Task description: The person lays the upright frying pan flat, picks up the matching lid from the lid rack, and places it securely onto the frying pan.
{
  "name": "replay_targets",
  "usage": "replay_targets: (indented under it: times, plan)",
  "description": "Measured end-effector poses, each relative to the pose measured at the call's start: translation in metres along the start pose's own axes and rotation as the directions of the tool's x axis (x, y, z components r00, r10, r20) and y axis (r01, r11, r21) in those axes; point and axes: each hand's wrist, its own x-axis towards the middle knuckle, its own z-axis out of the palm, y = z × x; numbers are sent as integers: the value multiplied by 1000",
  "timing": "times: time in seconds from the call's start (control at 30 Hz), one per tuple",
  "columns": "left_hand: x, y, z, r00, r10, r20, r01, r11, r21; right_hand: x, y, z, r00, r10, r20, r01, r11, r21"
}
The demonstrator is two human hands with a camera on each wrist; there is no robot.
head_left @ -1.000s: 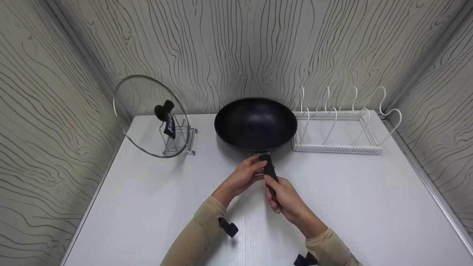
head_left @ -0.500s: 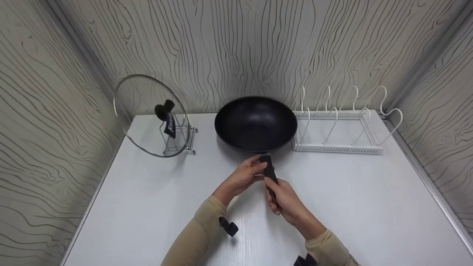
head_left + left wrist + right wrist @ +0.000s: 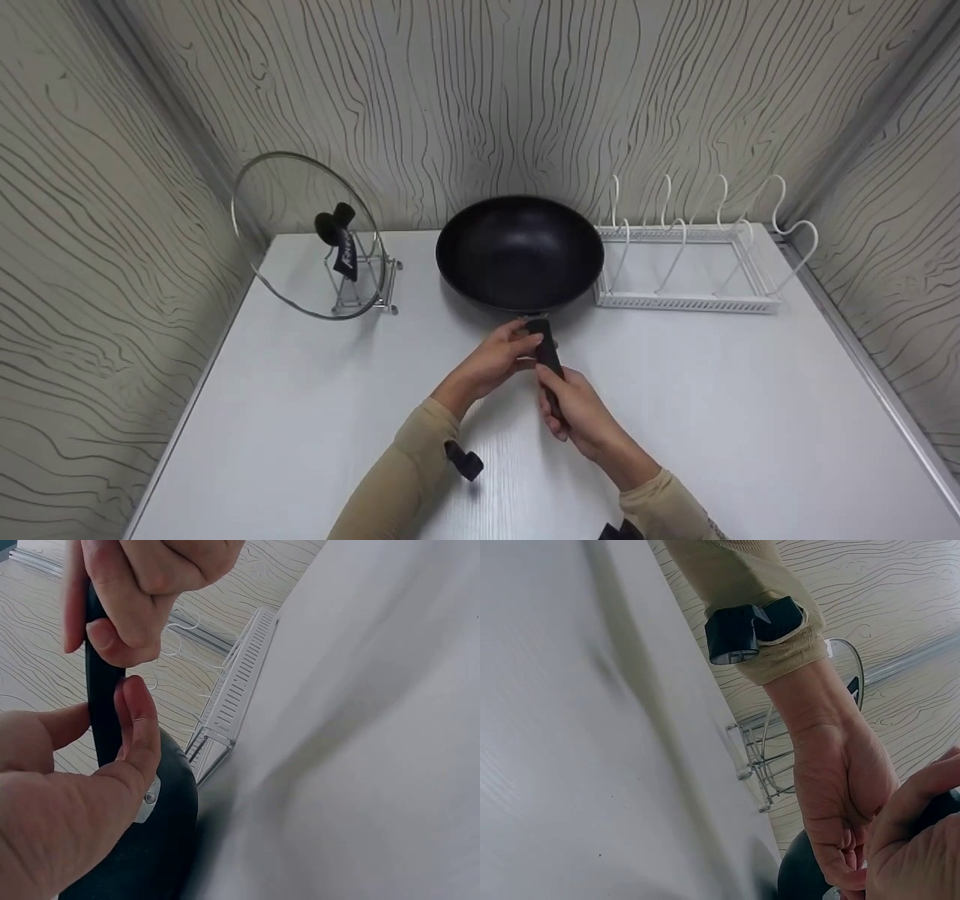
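A black wok faces up at the back middle of the white table, its black handle pointing towards me. Near the metal joint, my left hand pinches the handle between thumb and fingers, as the left wrist view also shows at the left hand. My right hand grips the handle's outer end, thumb on top. In the right wrist view, the right hand hides most of the handle, and only part of the wok shows. Whether the wok's base touches the table I cannot tell.
On the left, a glass lid with a black knob leans upright in a small wire stand. A white rack with several curved dividers stands right beside the wok. Patterned wall panels enclose the back and sides.
The handle has dropped slightly towards me, and my right hand has moved a little down and nearer with it. My left hand stays almost in place; lid and rack are unmoved.
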Motion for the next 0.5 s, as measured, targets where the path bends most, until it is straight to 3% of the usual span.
replay_targets:
  times: [0.5]
  plan:
    - [3,-5,-1,1000,3,-3,-3,1000,-5,1,4,-3,1000,13,-8,-13,1000,0]
